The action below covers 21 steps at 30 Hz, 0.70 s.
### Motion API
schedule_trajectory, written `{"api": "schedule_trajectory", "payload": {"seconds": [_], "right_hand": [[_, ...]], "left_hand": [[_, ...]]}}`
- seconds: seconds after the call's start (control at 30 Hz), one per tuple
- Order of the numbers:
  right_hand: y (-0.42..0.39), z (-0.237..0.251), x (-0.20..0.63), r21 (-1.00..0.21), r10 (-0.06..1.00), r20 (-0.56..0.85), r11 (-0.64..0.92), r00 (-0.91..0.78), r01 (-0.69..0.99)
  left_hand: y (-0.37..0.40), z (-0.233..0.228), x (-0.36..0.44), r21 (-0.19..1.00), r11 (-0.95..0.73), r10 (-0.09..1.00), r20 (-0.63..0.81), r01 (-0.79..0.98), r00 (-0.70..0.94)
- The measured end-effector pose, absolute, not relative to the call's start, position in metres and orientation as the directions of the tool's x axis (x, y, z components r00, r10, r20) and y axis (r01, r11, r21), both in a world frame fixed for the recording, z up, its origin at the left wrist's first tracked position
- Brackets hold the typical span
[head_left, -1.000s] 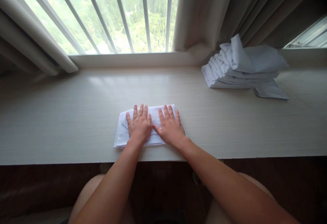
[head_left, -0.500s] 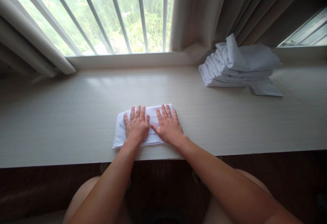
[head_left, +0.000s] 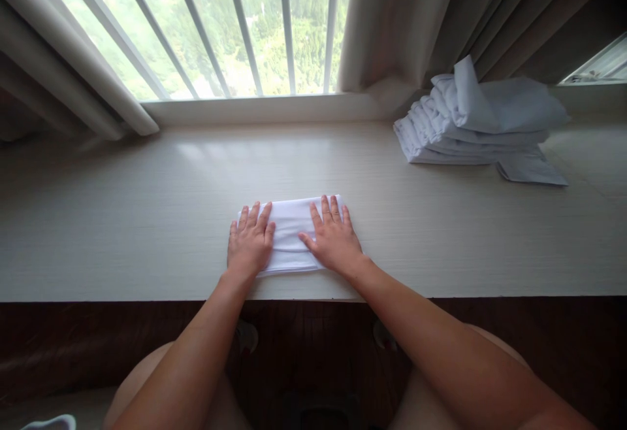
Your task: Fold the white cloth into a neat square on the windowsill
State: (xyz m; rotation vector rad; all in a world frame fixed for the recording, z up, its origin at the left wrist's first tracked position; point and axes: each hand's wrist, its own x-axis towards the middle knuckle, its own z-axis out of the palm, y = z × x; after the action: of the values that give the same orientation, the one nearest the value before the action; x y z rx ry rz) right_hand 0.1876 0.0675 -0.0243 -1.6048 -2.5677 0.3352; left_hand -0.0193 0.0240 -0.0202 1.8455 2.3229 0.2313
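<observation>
A folded white cloth (head_left: 291, 227) lies flat near the front edge of the pale tabletop. My left hand (head_left: 251, 240) rests palm down on its left end, fingers stretched out, covering that side. On the right end lies my right hand (head_left: 333, 234), also flat, with its fingers spread. Between the two hands the cloth's middle shows a few creases and layered folds along its near side. Neither hand grips anything.
A stack of folded white cloths (head_left: 470, 132) stands at the back right, with one flap (head_left: 531, 168) sticking out at its lower right. Behind the tabletop (head_left: 122, 234) are a barred window (head_left: 255, 31) and grey curtains (head_left: 396, 25).
My left hand has slid left to the cloth's left end, widening the gap between my hands. My right hand stays on the right end. The view has shifted slightly.
</observation>
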Motion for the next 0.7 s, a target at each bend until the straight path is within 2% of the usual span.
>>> {"api": "schedule_trajectory", "payload": {"seconds": [0.33,0.7], "right_hand": [[0.068,-0.025,0.187,-0.192,0.903,-0.072,0.404,-0.424,0.894],[0.071,-0.019,0.187,-0.229,0.907,-0.113,0.373,-0.405,0.899]], "left_hand": [[0.011,-0.022,-0.041,0.254,0.285,0.958,-0.088,0.924,-0.272],[0.011,-0.023,-0.043,0.231,0.295,0.955,-0.044,0.927,-0.293]]}}
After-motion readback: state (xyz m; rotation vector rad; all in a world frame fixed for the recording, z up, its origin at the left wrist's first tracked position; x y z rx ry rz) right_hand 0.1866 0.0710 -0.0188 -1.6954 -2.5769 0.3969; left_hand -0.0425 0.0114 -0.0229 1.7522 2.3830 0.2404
